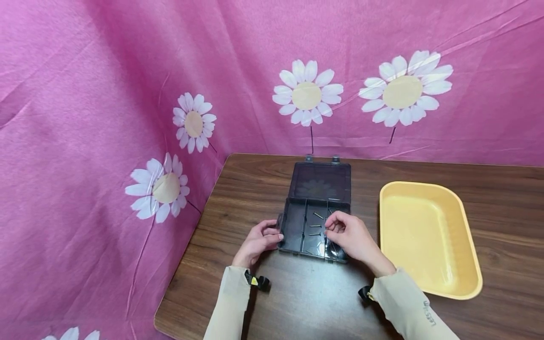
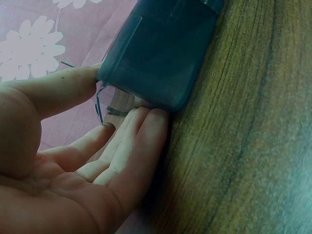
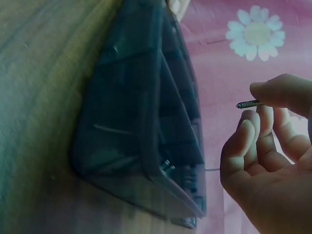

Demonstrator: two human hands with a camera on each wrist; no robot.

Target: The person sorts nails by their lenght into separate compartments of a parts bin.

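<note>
A dark translucent compartment box (image 1: 293, 229) lies on the table with its lid (image 1: 320, 182) folded back away from me. My left hand (image 1: 257, 243) holds the left end of the box, thumb at the upper edge and fingertips low against the wall in the left wrist view. Over the right part of the box, my right hand (image 1: 352, 237) pinches a small threaded screw (image 3: 248, 104) between thumb and forefinger, its tip sticking out. Several screws (image 1: 315, 225) lie spread in the middle compartment. More metal pieces (image 3: 167, 165) show inside the box in the right wrist view.
To the right of the box stands a yellow plastic tub (image 1: 425, 231), close beside my right forearm. The brown wooden table (image 1: 297, 302) ends at the left and back against a pink flowered cloth (image 1: 246, 56). Clasps (image 1: 335, 159) stick out from the lid's far edge.
</note>
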